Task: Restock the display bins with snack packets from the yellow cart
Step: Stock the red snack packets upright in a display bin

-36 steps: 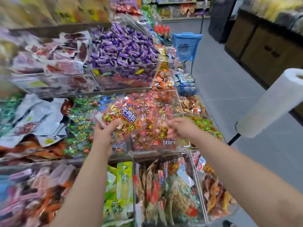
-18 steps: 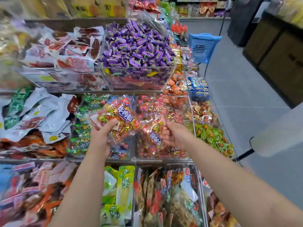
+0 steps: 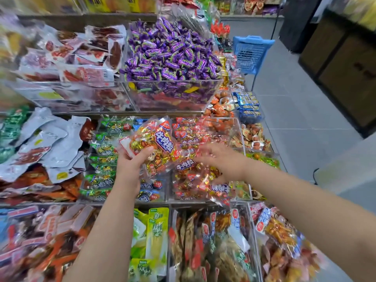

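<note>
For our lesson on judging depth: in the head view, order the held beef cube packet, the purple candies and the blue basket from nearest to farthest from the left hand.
1. Beef cube packet, gripped in the left hand.
2. Purple candies, upper bin behind it.
3. Blue basket, far right, down the aisle.

Glossy plastic packet [image 3: 156,145] — clear acrylic bin [image 3: 234,127]
</note>
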{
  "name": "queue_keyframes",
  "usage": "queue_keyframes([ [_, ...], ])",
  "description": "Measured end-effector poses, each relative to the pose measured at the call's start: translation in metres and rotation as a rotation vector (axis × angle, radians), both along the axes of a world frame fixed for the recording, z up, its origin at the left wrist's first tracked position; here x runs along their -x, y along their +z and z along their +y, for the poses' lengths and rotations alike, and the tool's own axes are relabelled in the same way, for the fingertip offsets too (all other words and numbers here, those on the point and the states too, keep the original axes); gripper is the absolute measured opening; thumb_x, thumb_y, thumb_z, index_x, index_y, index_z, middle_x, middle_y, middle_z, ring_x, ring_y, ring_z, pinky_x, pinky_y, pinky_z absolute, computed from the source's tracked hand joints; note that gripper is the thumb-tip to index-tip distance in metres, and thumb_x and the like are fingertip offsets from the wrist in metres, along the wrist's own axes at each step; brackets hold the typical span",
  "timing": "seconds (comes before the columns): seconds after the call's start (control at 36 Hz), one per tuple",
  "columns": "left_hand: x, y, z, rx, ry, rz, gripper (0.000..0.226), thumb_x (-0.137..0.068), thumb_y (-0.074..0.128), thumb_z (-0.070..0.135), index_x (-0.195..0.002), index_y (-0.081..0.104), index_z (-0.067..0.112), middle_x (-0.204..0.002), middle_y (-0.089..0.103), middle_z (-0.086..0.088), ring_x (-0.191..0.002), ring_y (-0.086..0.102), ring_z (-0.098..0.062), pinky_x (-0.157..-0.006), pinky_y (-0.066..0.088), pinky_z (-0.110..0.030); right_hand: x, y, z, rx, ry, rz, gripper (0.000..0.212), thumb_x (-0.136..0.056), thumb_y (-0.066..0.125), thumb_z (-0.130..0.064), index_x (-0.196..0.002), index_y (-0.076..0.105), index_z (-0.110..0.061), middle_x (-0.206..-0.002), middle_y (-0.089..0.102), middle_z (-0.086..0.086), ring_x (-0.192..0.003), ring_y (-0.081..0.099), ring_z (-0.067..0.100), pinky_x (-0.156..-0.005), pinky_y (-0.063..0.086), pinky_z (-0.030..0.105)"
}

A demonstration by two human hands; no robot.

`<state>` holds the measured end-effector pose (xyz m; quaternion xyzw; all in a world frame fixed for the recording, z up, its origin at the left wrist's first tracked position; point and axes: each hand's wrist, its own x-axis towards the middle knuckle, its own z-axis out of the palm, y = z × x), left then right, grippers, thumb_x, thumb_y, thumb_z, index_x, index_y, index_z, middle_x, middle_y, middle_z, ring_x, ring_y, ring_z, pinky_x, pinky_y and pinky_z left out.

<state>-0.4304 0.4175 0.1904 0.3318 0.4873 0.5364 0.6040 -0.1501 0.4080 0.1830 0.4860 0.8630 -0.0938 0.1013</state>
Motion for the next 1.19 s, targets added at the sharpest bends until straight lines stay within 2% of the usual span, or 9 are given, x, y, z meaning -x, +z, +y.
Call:
queue_keyframes([
  [0.08,0.000,-0.001,0.001,0.006,0.003,0.016,0.053,-0.064,0.080,0.023,-0.110,0.056,0.031,-0.111,0.070,-0.006,-0.101,0.068,-0.029,-0.080,0.055,-0.050,-0.001,0.005,0.007,0.073,0.184,-0.145,0.094,-0.074,0.072,-0.047,-0.147,0.014,-0.039,-0.149,0.033,0.004,-0.135,0.030,0.027,-0.112,0.023,0.042],
  [0.25,-0.002,-0.002,0.001,0.011,0.000,0.011,0.058,-0.066,0.080,0.022,-0.118,0.054,0.026,-0.116,0.067,-0.007,-0.103,0.067,-0.029,-0.081,0.055,-0.048,-0.002,-0.002,0.002,0.225,-0.068,-0.097,0.075,-0.083,0.069,-0.023,-0.144,0.026,-0.022,-0.101,0.064,-0.001,-0.085,0.058,0.016,-0.079,0.049,0.031],
  [0.42,-0.007,-0.003,0.001,0.001,-0.011,0.023,0.047,-0.069,0.079,0.017,-0.108,0.055,0.029,-0.108,0.069,-0.004,-0.101,0.067,-0.028,-0.084,0.054,-0.049,-0.028,-0.025,-0.017,0.181,-0.108,-0.257,0.031,-0.091,0.051,-0.006,-0.121,0.054,-0.013,-0.116,0.059,0.006,-0.104,0.055,0.023,-0.094,0.046,0.034],
  [0.5,-0.010,-0.002,0.000,0.003,-0.037,0.012,0.053,-0.062,0.080,0.022,-0.108,0.055,0.031,-0.113,0.067,-0.007,-0.102,0.067,-0.029,-0.086,0.053,-0.051,-0.029,-0.035,-0.028,0.036,-0.218,-0.091,0.032,-0.089,0.046,0.000,-0.118,0.053,-0.013,-0.112,0.059,0.006,-0.102,0.055,0.023,-0.093,0.044,0.033],
  [0.58,-0.012,-0.005,0.001,0.006,-0.038,0.016,0.049,-0.070,0.079,0.016,-0.110,0.055,0.031,-0.117,0.067,-0.008,-0.105,0.066,-0.030,-0.087,0.053,-0.051,-0.026,-0.027,-0.031,0.116,-0.389,0.278,0.018,-0.099,0.038,-0.026,-0.107,0.052,-0.016,-0.100,0.058,0.000,-0.092,0.056,0.020,-0.083,0.048,0.035],
  [0.67,-0.013,-0.005,0.002,0.012,-0.050,0.024,0.051,-0.068,0.080,0.018,-0.111,0.056,0.031,-0.114,0.068,-0.006,-0.102,0.067,-0.028,-0.081,0.055,-0.047,-0.020,-0.021,-0.034,0.391,-0.316,0.288,0.060,-0.086,0.047,-0.064,-0.126,0.042,-0.020,-0.119,0.054,-0.002,-0.106,0.054,0.016,-0.090,0.046,0.029],
  [0.78,-0.014,-0.003,0.003,0.019,-0.051,0.023,0.056,-0.060,0.081,0.024,-0.110,0.057,0.033,-0.107,0.071,-0.002,-0.097,0.070,-0.024,-0.072,0.056,-0.042,-0.020,-0.025,-0.039,0.509,-0.324,0.184,0.109,-0.069,0.067,-0.066,-0.147,0.004,-0.025,-0.152,0.029,0.009,-0.132,0.039,0.026,-0.106,0.036,0.035],
  [1.03,-0.018,-0.001,-0.002,-0.009,-0.041,0.029,0.045,-0.074,0.078,0.014,-0.112,0.058,0.028,-0.102,0.073,0.000,-0.095,0.071,-0.023,-0.067,0.058,-0.037,-0.017,-0.016,-0.034,0.392,-0.272,-0.126,0.113,-0.062,0.062,-0.074,-0.147,0.003,-0.028,-0.126,0.058,0.011,-0.098,0.063,0.030,-0.084,0.054,0.043],
  [1.19,-0.025,0.002,-0.007,0.016,-0.044,0.035,0.042,-0.074,0.078,0.018,-0.106,0.056,0.031,-0.102,0.072,0.001,-0.094,0.071,-0.023,-0.067,0.057,-0.037,-0.027,-0.013,-0.029,0.348,-0.591,0.268,0.095,-0.069,0.069,-0.063,-0.141,0.037,-0.008,-0.130,0.054,0.007,-0.116,0.053,0.026,-0.097,0.046,0.037],
])
